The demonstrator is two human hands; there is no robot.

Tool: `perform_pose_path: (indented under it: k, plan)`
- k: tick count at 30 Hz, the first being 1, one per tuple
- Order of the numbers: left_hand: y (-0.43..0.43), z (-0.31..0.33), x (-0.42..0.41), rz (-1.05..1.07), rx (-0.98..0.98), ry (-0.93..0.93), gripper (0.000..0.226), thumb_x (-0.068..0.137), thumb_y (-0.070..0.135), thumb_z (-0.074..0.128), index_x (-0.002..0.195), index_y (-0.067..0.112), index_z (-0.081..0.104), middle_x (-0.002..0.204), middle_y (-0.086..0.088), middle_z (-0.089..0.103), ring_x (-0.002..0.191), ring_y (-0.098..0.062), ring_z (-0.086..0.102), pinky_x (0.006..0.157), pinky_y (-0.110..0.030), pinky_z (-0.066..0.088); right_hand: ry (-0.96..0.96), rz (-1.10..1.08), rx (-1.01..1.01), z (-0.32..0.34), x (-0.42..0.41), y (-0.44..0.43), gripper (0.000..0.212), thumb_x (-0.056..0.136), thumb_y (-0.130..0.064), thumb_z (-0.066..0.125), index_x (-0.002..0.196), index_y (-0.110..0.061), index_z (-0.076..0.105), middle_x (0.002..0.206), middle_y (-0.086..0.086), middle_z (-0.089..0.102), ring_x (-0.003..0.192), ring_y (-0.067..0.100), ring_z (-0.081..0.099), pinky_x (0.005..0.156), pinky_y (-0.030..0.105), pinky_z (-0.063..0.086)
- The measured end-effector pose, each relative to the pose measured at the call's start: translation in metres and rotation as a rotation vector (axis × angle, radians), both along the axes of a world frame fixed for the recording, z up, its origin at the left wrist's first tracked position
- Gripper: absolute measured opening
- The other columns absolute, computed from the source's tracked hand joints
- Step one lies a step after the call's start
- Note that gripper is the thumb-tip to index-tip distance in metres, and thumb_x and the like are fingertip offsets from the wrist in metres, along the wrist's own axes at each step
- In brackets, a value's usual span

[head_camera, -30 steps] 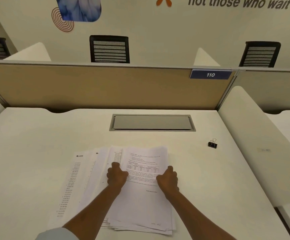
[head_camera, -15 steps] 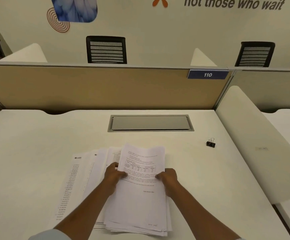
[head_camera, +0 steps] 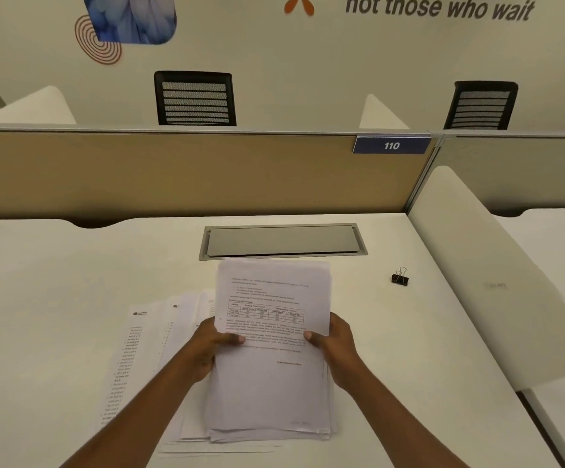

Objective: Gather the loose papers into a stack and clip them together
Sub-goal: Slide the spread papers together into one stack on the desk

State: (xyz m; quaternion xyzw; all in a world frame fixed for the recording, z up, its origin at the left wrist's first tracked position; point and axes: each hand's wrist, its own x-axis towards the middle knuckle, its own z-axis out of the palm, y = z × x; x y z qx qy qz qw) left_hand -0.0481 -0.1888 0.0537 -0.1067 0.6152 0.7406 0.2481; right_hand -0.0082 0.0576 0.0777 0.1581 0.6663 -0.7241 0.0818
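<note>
A stack of printed white papers [head_camera: 271, 393] is lifted off the white desk [head_camera: 47, 282], its far end raised. My left hand [head_camera: 211, 346] grips the stack's left edge, thumb on top. My right hand [head_camera: 336, 346] grips the right edge the same way. Several loose sheets [head_camera: 145, 342] lie fanned out flat on the desk to the left of the stack, partly under my left forearm. A small black binder clip [head_camera: 400, 277] sits on the desk to the right, well apart from both hands.
A grey cable hatch [head_camera: 282, 243] is set into the desk behind the papers. A tan partition [head_camera: 173, 173] with a "110" tag closes the back. A white curved divider [head_camera: 497, 282] bounds the right side. Black chairs stand beyond.
Both hands went from pressing flat on the papers to gripping the stack's side edges. The stack has risen off the desk, tilted up and squared, leaving the left sheets lying.
</note>
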Motion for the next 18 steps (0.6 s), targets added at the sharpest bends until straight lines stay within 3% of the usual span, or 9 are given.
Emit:
perform_pose_path:
  k: [3,6,13,18]
  plan:
    - [0.002,0.015,-0.003,0.002,0.052,0.050,0.061,0.060,-0.003,0.082,0.117,0.005,0.062,0.112,-0.015,0.071,0.103,-0.035,0.068,0.092,-0.050,0.053,0.066,-0.049,-0.016,0.012,0.000,0.002,0.031,0.079,0.009,0.065,0.103,-0.012,0.064,0.100,0.004,0.075,0.089,0.025,0.073,0.070,0.034,0.061]
    - [0.011,0.036,-0.009,0.038,0.037,0.127,0.068,0.052,0.010,0.086,0.116,0.006,0.062,0.109,-0.013,0.072,0.098,-0.034,0.070,0.083,-0.048,0.058,0.145,-0.112,-0.013,0.026,-0.001,0.003,0.029,0.080,0.008,0.065,0.099,-0.015,0.064,0.098,0.004,0.073,0.086,0.022,0.073,0.066,0.028,0.059]
    - [0.033,0.076,-0.023,0.110,-0.036,0.333,0.043,0.058,0.008,0.080,0.099,0.013,0.067,0.096,-0.007,0.075,0.085,-0.033,0.072,0.071,-0.048,0.060,0.352,-0.256,0.032,0.047,-0.008,0.005,0.036,0.080,0.014,0.063,0.090,-0.021,0.063,0.092,0.001,0.070,0.083,0.014,0.068,0.065,0.021,0.058]
    - [0.040,0.081,-0.022,0.119,-0.048,0.362,0.045,0.060,0.008,0.079,0.103,0.010,0.066,0.098,-0.010,0.074,0.086,-0.035,0.071,0.072,-0.050,0.059,0.396,-0.288,0.070,0.047,-0.009,0.009,0.041,0.080,0.015,0.062,0.089,-0.025,0.062,0.090,-0.003,0.068,0.081,0.011,0.068,0.067,0.021,0.058]
